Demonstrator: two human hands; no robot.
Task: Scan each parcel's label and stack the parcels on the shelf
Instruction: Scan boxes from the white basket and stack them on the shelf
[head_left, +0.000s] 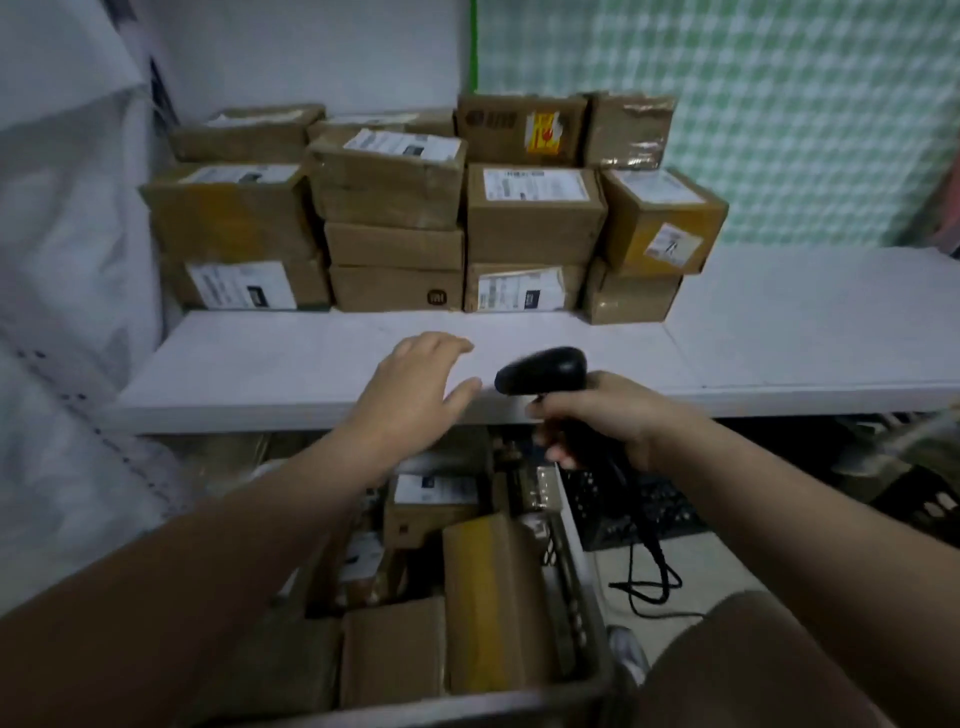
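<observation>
your left hand (415, 395) hovers empty over the front edge of the shelf (779, 332), fingers loosely spread. your right hand (597, 415) grips the black scanner (543, 370) by its handle. stacked parcels (535, 213) fill the shelf's back left; loose parcels (493, 597) lie in the crate (579, 597) below

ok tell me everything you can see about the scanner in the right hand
The scanner is a black handheld gun type that looks like smooth plastic. Its rounded head points left and shows in front of the white shelf's front edge. The right hand grips the handle, and its curled fingers hide most of it. A black cable hangs from the handle and loops on the floor. The view is too blurred to show buttons or a light.
</observation>
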